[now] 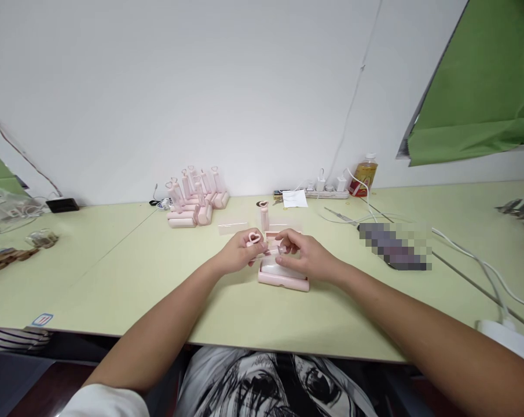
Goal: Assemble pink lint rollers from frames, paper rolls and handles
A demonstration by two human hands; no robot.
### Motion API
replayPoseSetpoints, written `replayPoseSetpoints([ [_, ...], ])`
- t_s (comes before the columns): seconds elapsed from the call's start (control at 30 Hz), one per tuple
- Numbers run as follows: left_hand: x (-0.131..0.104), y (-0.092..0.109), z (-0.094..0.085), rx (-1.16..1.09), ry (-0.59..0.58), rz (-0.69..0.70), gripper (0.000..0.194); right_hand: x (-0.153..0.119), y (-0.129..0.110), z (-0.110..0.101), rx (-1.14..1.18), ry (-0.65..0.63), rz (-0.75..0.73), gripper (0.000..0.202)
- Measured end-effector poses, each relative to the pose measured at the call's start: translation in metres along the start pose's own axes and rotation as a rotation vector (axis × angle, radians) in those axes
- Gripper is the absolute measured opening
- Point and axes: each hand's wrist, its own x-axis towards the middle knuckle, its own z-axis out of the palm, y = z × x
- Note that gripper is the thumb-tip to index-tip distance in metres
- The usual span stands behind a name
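Grasping a tube (271, 252), the left hand (239, 252) faces the right hand (308, 253), positioned at the tube's far end, grip not determinable; a case (283, 282) lies beneath the right hand.

Both forearms (168, 327) angle inward, the left hand (239, 252) curled in a grip, the right hand (308, 255) facing it, fingers (290, 235) bent.

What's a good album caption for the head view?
Left hand holding a heart-ended tube, right hand at its other end, by a pink case on a pale green table.
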Motion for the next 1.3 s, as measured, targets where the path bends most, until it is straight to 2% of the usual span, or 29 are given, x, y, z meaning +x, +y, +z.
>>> replayPoseSetpoints([
  [0.1,0.000,-0.002,0.007,-0.009,-0.032,0.004,0.042,-0.001,-0.001,0.003,0.028,-0.009,-0.112,0.031],
  [0.2,0.002,-0.003,0.011,-0.076,0.015,-0.031,0.049,-0.003,-0.003,0.006,0.015,0.010,-0.141,0.021],
  [0.4,0.006,0.004,0.003,-0.231,0.318,0.021,0.053,-0.003,-0.004,0.003,0.139,0.224,-0.017,0.024],
  [0.47,0.007,0.007,-0.001,-0.319,0.370,0.023,0.051,-0.003,-0.004,0.003,0.202,0.282,0.000,0.025],
  [0.63,0.006,0.006,-0.003,-0.364,0.351,0.098,0.044,-0.004,-0.004,0.006,0.217,0.344,-0.021,0.026],
  [0.87,0.006,0.000,-0.004,-0.287,0.273,0.095,0.038,-0.005,-0.004,0.005,0.163,0.424,-0.006,0.025],
  [0.93,0.005,0.000,-0.007,-0.247,0.259,0.107,0.037,-0.005,-0.005,0.002,0.096,0.397,0.012,0.024],
  [1.0,0.004,0.001,-0.009,-0.180,0.219,0.105,0.037,-0.004,-0.007,0.000,-0.014,0.298,0.027,0.022],
  [1.17,-0.001,0.004,-0.005,0.070,-0.021,0.031,0.037,-0.003,-0.011,0.000,-0.308,0.011,-0.015,0.020],
  [1.23,-0.003,0.007,-0.002,0.171,-0.097,0.016,0.039,-0.004,-0.012,0.001,-0.367,-0.040,-0.041,0.021],
  [1.3,-0.006,0.010,-0.002,0.283,-0.121,0.027,0.039,-0.005,-0.013,0.002,-0.409,-0.063,-0.055,0.021],
])
